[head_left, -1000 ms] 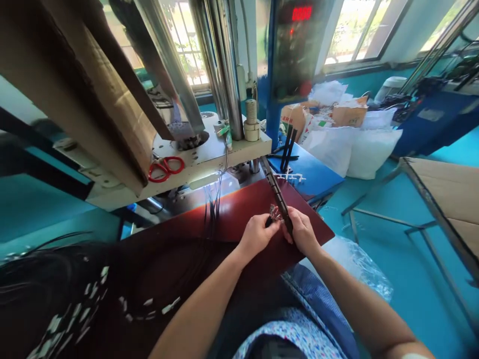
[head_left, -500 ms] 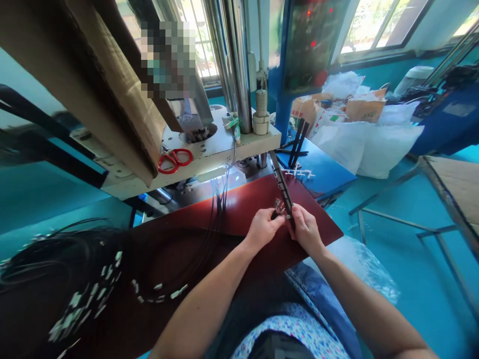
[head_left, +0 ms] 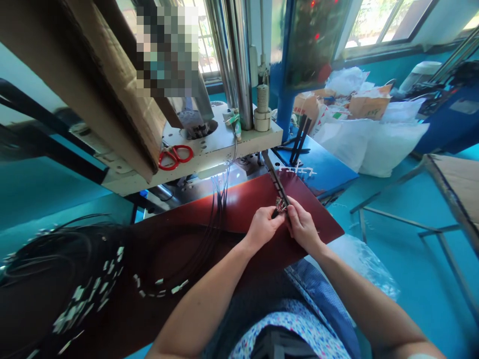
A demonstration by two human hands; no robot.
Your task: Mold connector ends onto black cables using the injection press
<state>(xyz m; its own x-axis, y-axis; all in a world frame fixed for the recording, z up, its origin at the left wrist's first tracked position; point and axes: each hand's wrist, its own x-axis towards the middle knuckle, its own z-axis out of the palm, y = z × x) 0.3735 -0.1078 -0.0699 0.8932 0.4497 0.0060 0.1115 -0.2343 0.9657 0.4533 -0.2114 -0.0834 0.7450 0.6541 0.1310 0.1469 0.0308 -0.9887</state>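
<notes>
Both hands meet over the far edge of the dark red bench [head_left: 239,209]. The left hand [head_left: 264,227] has its grip pinched shut on the end of a thin black cable [head_left: 275,214], and the right hand [head_left: 301,229] is closed around the near end of a long, narrow black strip [head_left: 275,182] that runs away toward the machine. Between the fingertips sits a small cluster of shiny metal bits [head_left: 280,203], too small to make out clearly. The strip looks stiff and light, likely easy to steady by its end, though its length could make it swing if held loosely. The cable looks limp and thin, so a pinch close to its tip seems the surest hold; the metal bits look small and probably easy to bend or drop. Farther out, a bundle of black cables [head_left: 219,199] hangs from the machine plate [head_left: 232,144], red scissors [head_left: 175,155] lie on that plate, and white sacks [head_left: 370,144] sit to the right.
</notes>
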